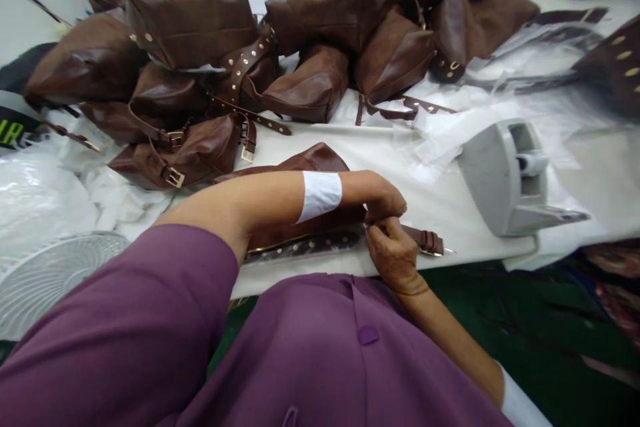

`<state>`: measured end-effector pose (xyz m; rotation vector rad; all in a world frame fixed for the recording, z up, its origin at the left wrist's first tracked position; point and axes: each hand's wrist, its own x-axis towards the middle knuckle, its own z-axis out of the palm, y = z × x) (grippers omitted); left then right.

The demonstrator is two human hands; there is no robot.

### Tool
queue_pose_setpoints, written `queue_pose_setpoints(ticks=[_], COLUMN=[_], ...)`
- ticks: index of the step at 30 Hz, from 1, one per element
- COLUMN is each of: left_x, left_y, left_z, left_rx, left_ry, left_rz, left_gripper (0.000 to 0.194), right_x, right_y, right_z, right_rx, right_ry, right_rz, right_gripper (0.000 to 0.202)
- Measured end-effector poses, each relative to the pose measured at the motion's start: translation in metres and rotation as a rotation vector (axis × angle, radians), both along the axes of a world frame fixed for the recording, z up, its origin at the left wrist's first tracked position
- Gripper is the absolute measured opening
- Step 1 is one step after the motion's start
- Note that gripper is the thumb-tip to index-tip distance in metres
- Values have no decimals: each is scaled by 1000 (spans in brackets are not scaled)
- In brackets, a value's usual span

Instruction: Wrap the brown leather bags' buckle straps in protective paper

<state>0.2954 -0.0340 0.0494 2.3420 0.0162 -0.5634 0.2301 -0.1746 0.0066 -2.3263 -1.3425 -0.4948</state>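
Observation:
A dark brown leather handbag (320, 155) lies along the front of the table, partly covered by my left forearm. My left hand (386, 199) is closed at the bag's right end, its fingers bent downward. Just below it, my right hand (393, 252) is closed too, and the fingertips of both hands meet at the handbag strap. The exact spot they pinch is hidden behind the fingers. To the right of the hands the handbag strap (431, 241) sticks out, with a metal buckle at its end. A studded dark band (320, 241) runs along the bag's near side, seemingly under clear plastic.
Several brown handbags (200, 23) are heaped along the back of the table. A grey tape dispenser (495, 177) stands at the right. White tissue and plastic wrap (45, 190) lie at the left, beside a clear ribbed round object (55, 273). The table's front edge runs close to my body.

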Motion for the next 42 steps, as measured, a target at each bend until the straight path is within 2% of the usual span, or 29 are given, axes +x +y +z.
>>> queue_pose_setpoints(ticks=[3, 5, 7, 8, 10, 12, 13, 15, 17, 19, 22, 25, 27, 29, 36, 42], left_x=[12, 16, 18, 19, 21, 18, 13, -10, -48, -93, -150, -173, -172, -165, -147, -138], left_y=[-7, -6, -1, 2, 10, 18, 20, 21, 19, 14, 1, -17, -28, -37, -50, -53], left_z=[-5, -5, -4, -2, 5, 20, 29, 46, 54, 46, 13, -20, -31, -35, -34, -36], left_rx=[-69, -118, -141, -152, -219, -361, -444, -586, -656, -676, -710, -837, -925, -984, -999, -1002], left_ry=[265, 261, 265, 290, 316, 206, 89, -193, -372, -374, -171, 1, 39, 69, 71, 63], left_rz=[87, 272, 357, 331, 181, 33, 13, 124, 357, 574, 845, 1081, 1134, 1182, 1383, 1481], left_gripper=[35, 35, 36, 36, 35, 32, 29, 22, 19, 19, 18, 27, 35, 36, 13, 9], right_x=[0, 1, 1, 1, 1, -1, -1, -3, -3, -3, -2, 0, 0, -1, -7, -1], right_y=[-1, -1, 0, 0, 1, 1, 0, -2, -2, 0, 6, 9, 9, 8, 5, 1], right_z=[-5, -8, -8, -7, -5, -3, -3, -2, -2, -1, 1, 4, 4, 3, -5, -10], right_rx=[0, 9, 7, -1, -13, 24, 61, 132, 216, 334, 510, 551, 551, 568, 584, 536], right_ry=[21, 55, 91, 108, 164, 283, 376, 639, 985, 1357, 1772, 1972, 2016, 1999, 1842, 1822], right_rz=[34, 87, 106, 98, 68, 28, -12, -123, -253, -353, -427, -413, -391, -374, -354, -335], right_gripper=[24, 19, 17, 17, 16, 15, 13, 10, 12, 17, 21, 23, 23, 22, 21, 22])
